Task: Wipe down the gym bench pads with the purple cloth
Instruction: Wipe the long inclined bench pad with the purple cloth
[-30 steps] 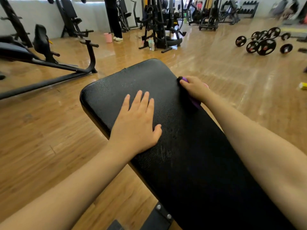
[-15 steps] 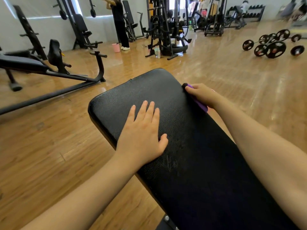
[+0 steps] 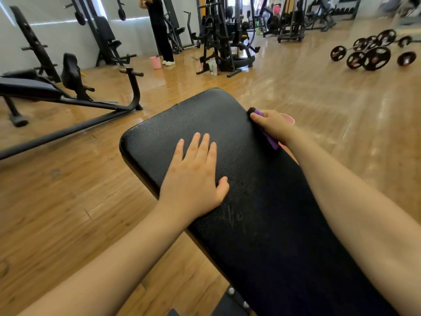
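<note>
Purple cloth (image 3: 268,136) bunched in right hand (image 3: 272,125), left hand (image 3: 193,179) flat on black pad (image 3: 262,213).

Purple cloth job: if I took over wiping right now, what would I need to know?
Left hand: open, flat on the bench pad, steadying it.
Right hand: grips the purple cloth against the pad's right edge, near the far end.
Done: can't tell how much is wiped; no clear wet marks show.
Left: keep wiping along the edge and across the top. Other gym pads stand further off on the left, if they count too.
</note>
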`<state>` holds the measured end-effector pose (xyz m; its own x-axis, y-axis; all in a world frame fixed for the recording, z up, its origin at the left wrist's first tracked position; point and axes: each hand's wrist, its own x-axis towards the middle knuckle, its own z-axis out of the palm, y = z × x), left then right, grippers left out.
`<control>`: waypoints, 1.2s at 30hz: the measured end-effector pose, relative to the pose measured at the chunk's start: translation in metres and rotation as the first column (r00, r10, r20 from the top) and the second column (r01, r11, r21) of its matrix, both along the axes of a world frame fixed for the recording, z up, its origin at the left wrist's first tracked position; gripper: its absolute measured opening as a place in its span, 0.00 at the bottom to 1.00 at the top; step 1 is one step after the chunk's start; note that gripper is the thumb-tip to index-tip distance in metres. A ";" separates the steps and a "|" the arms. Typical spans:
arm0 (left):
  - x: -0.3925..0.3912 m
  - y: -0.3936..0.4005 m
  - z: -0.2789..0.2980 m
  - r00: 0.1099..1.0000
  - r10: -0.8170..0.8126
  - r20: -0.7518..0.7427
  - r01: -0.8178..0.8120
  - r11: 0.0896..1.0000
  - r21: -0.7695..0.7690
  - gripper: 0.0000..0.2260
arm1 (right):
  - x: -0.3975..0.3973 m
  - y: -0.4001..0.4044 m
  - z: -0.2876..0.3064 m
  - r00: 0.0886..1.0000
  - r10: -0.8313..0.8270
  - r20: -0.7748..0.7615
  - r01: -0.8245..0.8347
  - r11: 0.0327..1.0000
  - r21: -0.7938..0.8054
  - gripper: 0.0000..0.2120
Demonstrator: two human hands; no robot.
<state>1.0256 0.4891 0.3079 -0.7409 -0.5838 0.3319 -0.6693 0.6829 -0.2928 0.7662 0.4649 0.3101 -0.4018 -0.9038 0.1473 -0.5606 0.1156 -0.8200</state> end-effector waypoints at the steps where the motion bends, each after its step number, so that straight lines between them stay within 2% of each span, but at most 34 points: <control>1: 0.001 0.000 0.000 1.000 -0.001 0.002 0.001 1.000 0.002 0.37 | -0.002 0.013 -0.007 1.000 -0.020 -0.008 0.020 1.000 0.009 0.13; 6: 0.000 0.000 0.002 1.000 0.005 0.007 -0.005 1.000 0.005 0.38 | -0.028 0.077 -0.063 0.992 -0.120 0.043 0.113 0.985 0.128 0.15; 8: 0.000 0.001 0.002 1.000 0.008 0.015 -0.008 1.000 0.011 0.39 | -0.035 0.082 -0.065 0.993 -0.107 0.045 0.099 0.984 0.146 0.17; 11: -0.001 0.003 0.004 1.000 0.009 0.015 -0.010 1.000 0.023 0.38 | -0.032 0.073 -0.049 0.995 -0.062 0.076 0.052 0.991 0.127 0.16; 13: 0.000 0.003 0.005 0.999 0.017 0.027 -0.018 0.999 0.034 0.36 | -0.026 0.068 -0.046 0.991 -0.053 0.120 0.043 0.996 0.082 0.11; 16: 0.000 0.003 0.006 0.999 0.023 0.046 -0.024 0.999 0.037 0.36 | -0.024 0.076 -0.060 0.979 -0.064 0.192 0.056 0.997 0.048 0.08; 20: 0.001 0.005 0.006 0.999 0.022 0.040 -0.023 0.999 0.027 0.38 | -0.032 0.118 -0.086 0.979 -0.126 0.163 0.120 0.992 0.047 0.09; 24: 0.001 0.003 0.004 0.999 0.020 0.038 -0.021 1.000 0.021 0.35 | -0.043 0.176 -0.121 0.971 -0.164 0.173 0.136 0.978 0.159 0.07; 27: 0.000 0.004 0.003 0.999 0.027 0.047 -0.028 1.000 0.013 0.34 | -0.046 0.181 -0.119 0.972 -0.189 0.140 0.158 0.966 0.207 0.07; 33: 0.000 0.006 0.006 0.998 0.021 0.058 -0.023 0.999 0.024 0.33 | -0.026 0.136 -0.095 0.977 -0.210 0.041 0.206 0.976 0.070 0.12; 36: 0.000 0.007 0.009 0.998 0.000 0.059 -0.002 0.999 0.033 0.32 | -0.021 0.153 -0.109 0.962 -0.259 0.085 0.254 0.965 0.068 0.09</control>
